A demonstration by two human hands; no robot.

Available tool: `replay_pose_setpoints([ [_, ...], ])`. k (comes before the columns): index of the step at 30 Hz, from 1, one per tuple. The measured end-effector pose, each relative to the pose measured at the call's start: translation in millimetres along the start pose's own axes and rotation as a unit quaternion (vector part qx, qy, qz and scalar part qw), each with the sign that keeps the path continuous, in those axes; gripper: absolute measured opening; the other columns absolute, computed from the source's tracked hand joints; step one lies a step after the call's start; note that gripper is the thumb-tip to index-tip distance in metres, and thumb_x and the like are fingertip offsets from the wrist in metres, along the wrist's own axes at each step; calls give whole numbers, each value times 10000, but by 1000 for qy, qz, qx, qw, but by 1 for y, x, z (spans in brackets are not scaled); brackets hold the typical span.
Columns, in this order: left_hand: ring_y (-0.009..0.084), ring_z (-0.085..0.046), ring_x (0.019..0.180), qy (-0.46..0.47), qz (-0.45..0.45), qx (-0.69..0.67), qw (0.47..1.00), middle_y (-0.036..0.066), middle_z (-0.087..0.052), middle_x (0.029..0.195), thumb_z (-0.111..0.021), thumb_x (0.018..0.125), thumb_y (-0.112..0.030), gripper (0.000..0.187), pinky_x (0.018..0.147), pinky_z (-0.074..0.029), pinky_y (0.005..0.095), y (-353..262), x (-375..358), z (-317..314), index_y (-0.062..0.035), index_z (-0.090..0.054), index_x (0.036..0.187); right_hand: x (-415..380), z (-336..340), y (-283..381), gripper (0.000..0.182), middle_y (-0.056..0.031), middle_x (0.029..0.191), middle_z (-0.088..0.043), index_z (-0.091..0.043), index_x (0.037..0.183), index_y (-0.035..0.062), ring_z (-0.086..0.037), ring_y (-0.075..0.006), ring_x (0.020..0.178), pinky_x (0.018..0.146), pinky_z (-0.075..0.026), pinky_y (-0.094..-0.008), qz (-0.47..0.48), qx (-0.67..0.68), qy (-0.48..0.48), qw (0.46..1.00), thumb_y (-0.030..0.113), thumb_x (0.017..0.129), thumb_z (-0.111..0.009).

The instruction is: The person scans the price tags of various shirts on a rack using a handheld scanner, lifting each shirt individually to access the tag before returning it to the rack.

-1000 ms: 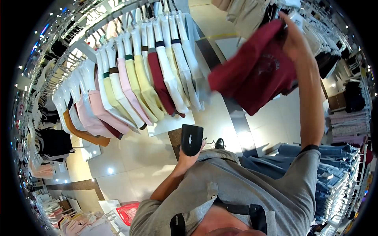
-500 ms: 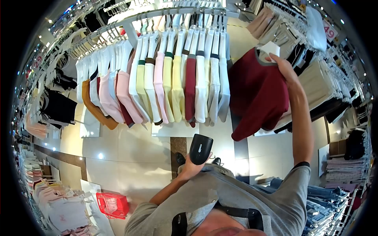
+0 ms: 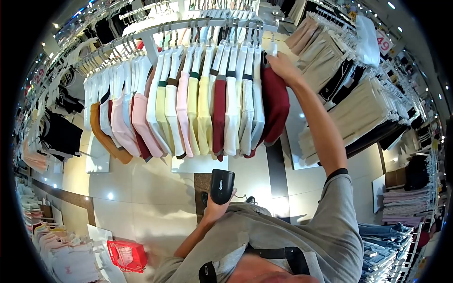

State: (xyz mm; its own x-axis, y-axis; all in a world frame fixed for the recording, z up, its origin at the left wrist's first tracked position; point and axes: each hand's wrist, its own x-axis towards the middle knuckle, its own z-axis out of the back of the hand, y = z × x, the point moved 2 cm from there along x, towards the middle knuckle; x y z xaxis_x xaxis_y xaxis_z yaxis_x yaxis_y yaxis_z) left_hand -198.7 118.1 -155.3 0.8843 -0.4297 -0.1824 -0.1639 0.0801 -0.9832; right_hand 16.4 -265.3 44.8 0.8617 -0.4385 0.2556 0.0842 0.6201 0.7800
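My left hand [image 3: 216, 209] is wrapped round the handle of a black handheld barcode scanner [image 3: 222, 185], low in front of my body. At the right end of the rack, my right hand [image 3: 281, 68] is closed at the neck of a maroon sweater [image 3: 275, 106] on a white hanger [image 3: 272, 49]. The hanger's hook is up at the rail [image 3: 207, 22]; whether it bears the weight cannot be told. The maroon sweater hangs beside a row of white, yellow, pink and grey tops [image 3: 204, 113] on white hangers.
To the right is a rack of beige trousers [image 3: 363, 113]. A red shopping basket [image 3: 127, 256] stands on the tiled floor at lower left. Folded jeans [image 3: 384, 250] lie at lower right. Black garments [image 3: 61, 132] hang at the left.
My right hand has brought the maroon sweater left and in against the row, its hook now at the rail. It was held out, facing me, to the right. The scanner stays in my left hand.
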Motion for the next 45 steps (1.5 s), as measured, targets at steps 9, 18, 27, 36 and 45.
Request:
replay_pose_setpoints([
  [9,113,-642,793,-61,72,46,994,32,-703,882,-816,845,-310,345,736,-504,282,21,-6,18,-32,-688,1004,-9,-19,-25,398,-306,993,-667,-578,1147,-81,-639,-455,1009,895,-476,-479,54,7,-60,997,267,963,-527],
  [18,101,-635,775,-94,29,8,995,33,-705,867,-829,838,-243,289,727,-511,274,8,-7,21,-10,-707,957,13,-32,-17,404,-310,1102,-651,-574,1191,-40,-609,-482,1069,935,-466,-527,16,-86,-98,991,283,957,-509],
  [27,101,-640,785,-126,3,6,992,32,-707,882,-826,841,-247,299,735,-514,274,23,-13,23,-16,-700,984,39,-59,-38,335,-176,979,-704,-613,1166,-58,-649,-257,919,848,-490,-379,67,144,-117,980,215,988,-539],
  [36,101,-631,773,-117,6,-8,993,28,-698,862,-811,858,-230,276,734,-507,271,39,-10,29,-8,-694,970,43,-52,-38,378,-161,949,-691,-611,1168,-64,-628,-225,871,826,-484,-353,45,118,-66,990,263,1003,-518],
  [45,90,-618,758,-120,19,5,993,27,-693,837,-800,866,-223,255,717,-501,270,32,-8,31,-3,-698,946,-3,-33,-20,324,-189,807,-651,-592,1111,-41,-620,-332,735,734,-481,-437,96,35,-102,990,242,983,-500],
])
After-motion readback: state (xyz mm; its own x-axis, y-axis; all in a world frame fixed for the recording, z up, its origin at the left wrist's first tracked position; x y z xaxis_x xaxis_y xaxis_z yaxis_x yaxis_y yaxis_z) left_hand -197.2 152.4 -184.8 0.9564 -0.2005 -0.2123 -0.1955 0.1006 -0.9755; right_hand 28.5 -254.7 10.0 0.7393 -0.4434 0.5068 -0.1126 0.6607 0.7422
